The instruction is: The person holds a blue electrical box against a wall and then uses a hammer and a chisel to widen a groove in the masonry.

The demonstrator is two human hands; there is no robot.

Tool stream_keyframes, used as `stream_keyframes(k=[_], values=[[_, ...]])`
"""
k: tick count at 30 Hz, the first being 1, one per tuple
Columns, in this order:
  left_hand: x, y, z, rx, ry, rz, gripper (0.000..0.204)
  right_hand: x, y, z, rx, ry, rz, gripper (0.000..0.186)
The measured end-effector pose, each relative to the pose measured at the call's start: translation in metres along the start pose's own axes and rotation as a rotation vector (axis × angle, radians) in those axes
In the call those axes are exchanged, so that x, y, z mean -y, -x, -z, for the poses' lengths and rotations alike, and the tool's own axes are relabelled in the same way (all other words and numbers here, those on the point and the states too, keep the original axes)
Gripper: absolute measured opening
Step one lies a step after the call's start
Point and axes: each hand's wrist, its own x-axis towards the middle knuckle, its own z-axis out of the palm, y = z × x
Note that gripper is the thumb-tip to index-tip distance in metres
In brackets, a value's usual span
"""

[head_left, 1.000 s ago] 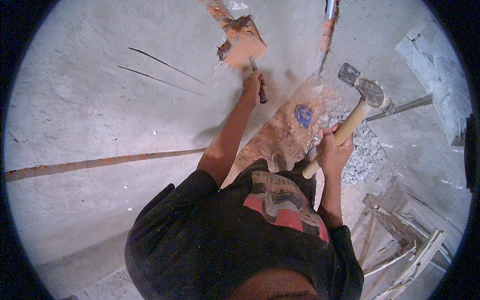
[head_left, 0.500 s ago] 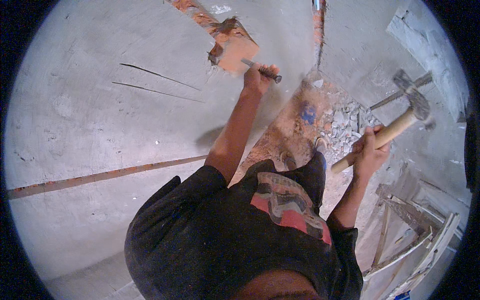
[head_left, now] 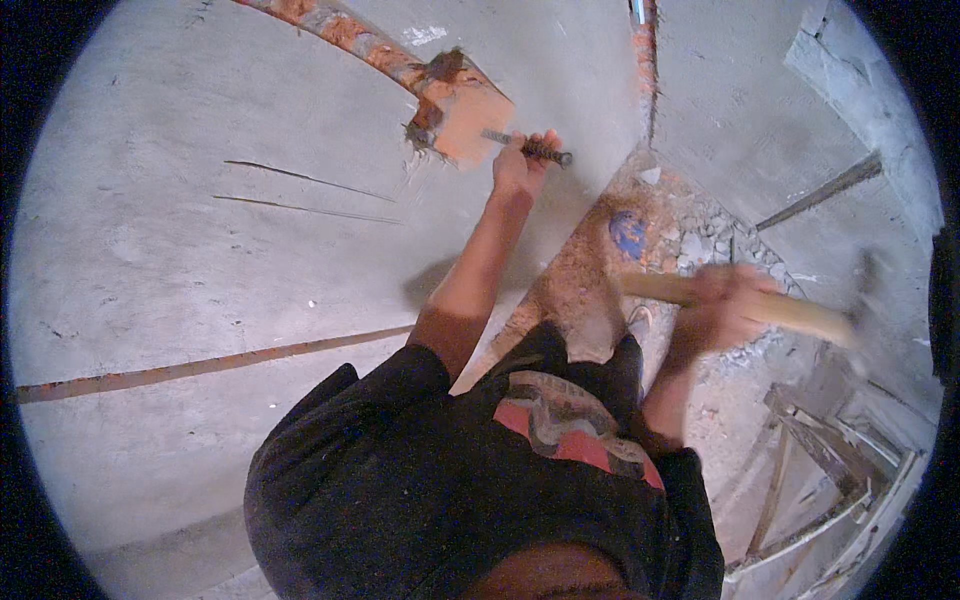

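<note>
My left hand (head_left: 522, 167) is closed around a dark ribbed metal chisel (head_left: 550, 152). The chisel's tip meets the right part of a square recess (head_left: 475, 115) cut into the grey plastered wall (head_left: 200, 260), where orange brick is exposed. In my right hand (head_left: 725, 303), smeared by motion, is the wooden handle of a hammer (head_left: 812, 318). The hammer's dark head is blurred, out to the right and well apart from the chisel.
A chased channel (head_left: 345, 32) runs into the recess, and a narrow groove (head_left: 230, 358) crosses the wall lower down. Rubble (head_left: 705, 235) and a blue object (head_left: 627, 234) lie on the floor. To the right stand a wooden frame (head_left: 815, 450) and a pale board (head_left: 850, 80).
My right hand has moved down and slightly left, and the hammer has swung lower with its head farther right. My left hand and the chisel remain nearly in place.
</note>
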Motion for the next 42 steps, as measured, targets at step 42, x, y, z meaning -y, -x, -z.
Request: stream_keyframes(k=[42], values=[[-0.017, -0.009, 0.026, 0.074, -0.088, 0.068, 0.021, -0.001, 0.177, -0.064, 0.757, -0.216, -0.178, 0.015]])
